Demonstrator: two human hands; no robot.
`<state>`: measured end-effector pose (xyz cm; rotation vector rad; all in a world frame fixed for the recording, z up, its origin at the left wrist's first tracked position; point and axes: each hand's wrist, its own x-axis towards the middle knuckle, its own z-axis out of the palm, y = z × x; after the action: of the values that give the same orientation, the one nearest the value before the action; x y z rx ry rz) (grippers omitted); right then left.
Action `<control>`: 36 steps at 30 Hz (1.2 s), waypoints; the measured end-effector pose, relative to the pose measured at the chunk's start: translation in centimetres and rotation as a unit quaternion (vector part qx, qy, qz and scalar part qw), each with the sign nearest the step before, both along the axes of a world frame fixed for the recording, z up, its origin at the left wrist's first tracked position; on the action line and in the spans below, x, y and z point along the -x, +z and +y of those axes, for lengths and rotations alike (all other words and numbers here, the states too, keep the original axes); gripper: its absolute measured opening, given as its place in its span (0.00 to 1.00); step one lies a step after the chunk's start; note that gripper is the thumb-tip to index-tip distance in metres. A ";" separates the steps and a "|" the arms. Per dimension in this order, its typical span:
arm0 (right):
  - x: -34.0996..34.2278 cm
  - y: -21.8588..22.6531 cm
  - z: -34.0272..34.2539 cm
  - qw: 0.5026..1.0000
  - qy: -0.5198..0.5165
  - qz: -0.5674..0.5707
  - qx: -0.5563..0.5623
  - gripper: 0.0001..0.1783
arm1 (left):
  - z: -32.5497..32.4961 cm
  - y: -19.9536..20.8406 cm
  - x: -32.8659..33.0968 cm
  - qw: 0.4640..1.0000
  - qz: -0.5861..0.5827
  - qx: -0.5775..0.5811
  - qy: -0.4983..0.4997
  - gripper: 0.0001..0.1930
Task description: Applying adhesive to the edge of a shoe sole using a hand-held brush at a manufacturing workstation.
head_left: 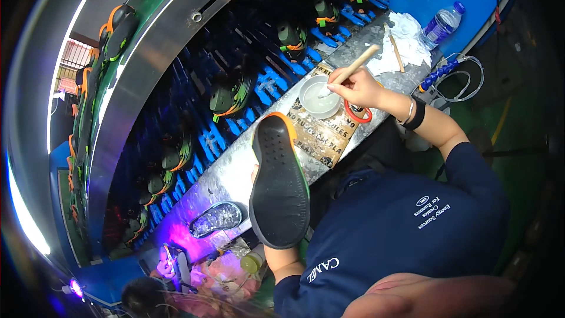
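My left hand [255, 172] is mostly hidden behind a black shoe sole [279, 185] with an orange and green edge. It holds the sole up, with the dotted heel part away from me. In my right hand [358, 87], closed in a pinch, is a brush with a thick pale wooden handle [359, 62]. The brush's lower end dips into a small bowl [302, 97] of whitish liquid. Right beside the bowl lies a red loop-shaped handle [367, 116], partly under my hand. Bowl and loop rest on brown printed cardboard [321, 141].
Beyond the metal ledge [232, 168], blue racks [271, 85] carry several dark shoe parts [231, 95]. Crumpled white paper [409, 35], a thin wooden stick [395, 51] and a water bottle [444, 23] lie far right. A dark-rimmed sole [216, 219] sits left, near another person's hand [166, 265].
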<state>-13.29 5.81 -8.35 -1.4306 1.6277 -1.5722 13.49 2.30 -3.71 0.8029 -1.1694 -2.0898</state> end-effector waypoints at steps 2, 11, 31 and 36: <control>-1.1 2.0 0.5 0.999 0.035 -0.004 0.013 0.03 | 0.7 1.2 0.5 0.974 -0.124 0.188 -0.004 0.25; -2.4 2.8 0.6 0.990 0.095 0.082 0.062 0.04 | -1.0 -0.4 0.9 0.913 0.143 -0.366 -0.106 0.19; -3.5 2.8 2.3 0.989 0.106 0.080 0.070 0.03 | -0.7 1.4 1.2 0.966 0.068 -0.210 -0.137 0.22; -4.0 3.4 2.7 0.989 0.137 -0.033 0.053 0.03 | -1.2 -0.3 1.1 0.971 0.059 -0.154 -0.174 0.24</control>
<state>-9.32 8.47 -4.92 -1.5632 1.2635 -1.5471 12.42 1.08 -4.02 0.6292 -0.9901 -2.6171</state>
